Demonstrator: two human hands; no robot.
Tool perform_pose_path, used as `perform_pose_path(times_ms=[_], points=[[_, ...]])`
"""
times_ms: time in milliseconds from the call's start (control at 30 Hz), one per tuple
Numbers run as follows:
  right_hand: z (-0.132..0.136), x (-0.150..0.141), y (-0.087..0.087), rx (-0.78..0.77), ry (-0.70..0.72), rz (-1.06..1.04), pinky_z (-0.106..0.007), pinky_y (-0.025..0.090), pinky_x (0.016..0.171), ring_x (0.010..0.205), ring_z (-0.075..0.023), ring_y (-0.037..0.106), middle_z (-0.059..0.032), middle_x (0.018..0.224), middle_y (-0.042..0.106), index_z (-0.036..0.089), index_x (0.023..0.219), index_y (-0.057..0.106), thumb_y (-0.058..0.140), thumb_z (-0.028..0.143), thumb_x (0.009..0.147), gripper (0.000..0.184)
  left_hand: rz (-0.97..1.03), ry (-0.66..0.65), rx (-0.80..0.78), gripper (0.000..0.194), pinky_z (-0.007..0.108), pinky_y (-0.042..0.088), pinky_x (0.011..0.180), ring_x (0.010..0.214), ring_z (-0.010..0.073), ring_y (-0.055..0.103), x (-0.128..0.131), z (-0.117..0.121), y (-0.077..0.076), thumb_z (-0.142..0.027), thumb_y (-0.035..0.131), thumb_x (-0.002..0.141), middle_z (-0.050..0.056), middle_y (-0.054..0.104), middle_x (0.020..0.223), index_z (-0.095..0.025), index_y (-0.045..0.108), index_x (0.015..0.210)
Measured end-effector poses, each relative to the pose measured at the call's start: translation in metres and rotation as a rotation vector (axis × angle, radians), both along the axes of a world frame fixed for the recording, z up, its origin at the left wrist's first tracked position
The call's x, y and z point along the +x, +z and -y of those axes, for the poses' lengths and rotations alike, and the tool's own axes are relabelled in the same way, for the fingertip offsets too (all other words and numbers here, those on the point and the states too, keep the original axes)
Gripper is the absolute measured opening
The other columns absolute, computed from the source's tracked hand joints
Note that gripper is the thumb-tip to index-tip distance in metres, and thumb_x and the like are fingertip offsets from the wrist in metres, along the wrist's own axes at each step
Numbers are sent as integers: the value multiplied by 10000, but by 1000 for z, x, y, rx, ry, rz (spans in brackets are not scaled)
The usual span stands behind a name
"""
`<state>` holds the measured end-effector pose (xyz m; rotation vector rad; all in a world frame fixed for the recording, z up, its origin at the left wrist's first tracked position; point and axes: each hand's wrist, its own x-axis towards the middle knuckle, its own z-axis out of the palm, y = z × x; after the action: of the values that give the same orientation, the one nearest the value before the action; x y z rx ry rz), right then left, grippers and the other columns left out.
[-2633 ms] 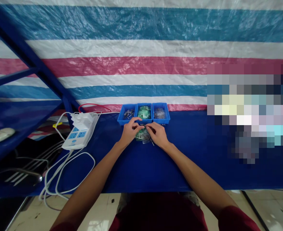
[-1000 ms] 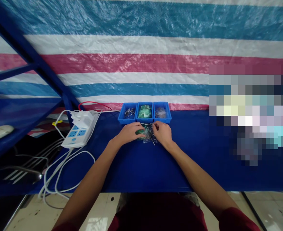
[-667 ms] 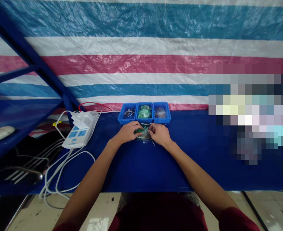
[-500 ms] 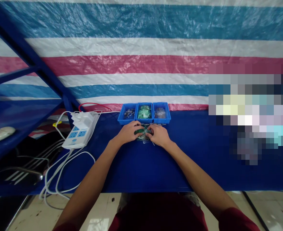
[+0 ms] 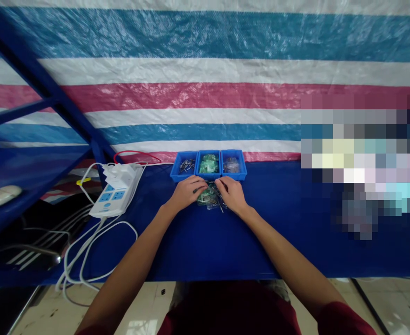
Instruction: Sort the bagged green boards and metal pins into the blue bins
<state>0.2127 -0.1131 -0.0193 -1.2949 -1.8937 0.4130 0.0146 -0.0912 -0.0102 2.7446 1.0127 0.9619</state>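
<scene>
Both hands meet over a small heap of green circuit boards and clear plastic bags (image 5: 209,199) on the blue table cover (image 5: 205,242). My left hand (image 5: 186,192) curls its fingers onto the left side of the heap. On the right side, my right hand (image 5: 231,194) is closed, its fingertips pinching at the heap. What each pinch holds is too small to name. Just behind stand three blue bins: metal pins in the left bin (image 5: 184,172), green boards in the middle bin (image 5: 208,175), clear bags in the right bin (image 5: 240,173).
A white power strip (image 5: 116,194) with loose white cables (image 5: 86,246) lies at the left, a red wire (image 5: 135,153) behind it. Blue shelf frame (image 5: 51,100) stands at far left. A striped tarp (image 5: 205,79) hangs behind. A blurred patch covers the right.
The hands have stayed at the heap, shifting slightly. My right hand drew in toward the middle and my left fingers moved over the green boards.
</scene>
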Motion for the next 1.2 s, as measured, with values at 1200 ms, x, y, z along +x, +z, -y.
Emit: perform_pose_path(times_ms=[1200], points=[[0, 0, -6, 95, 15, -141, -267, 491, 766, 792, -159, 624, -59, 907, 686, 194, 923, 686, 487, 303, 915, 228, 282, 161, -128, 284, 244, 446, 577, 582, 113, 548, 14, 8, 2, -409, 536, 893, 43, 693, 777, -163, 677, 894]])
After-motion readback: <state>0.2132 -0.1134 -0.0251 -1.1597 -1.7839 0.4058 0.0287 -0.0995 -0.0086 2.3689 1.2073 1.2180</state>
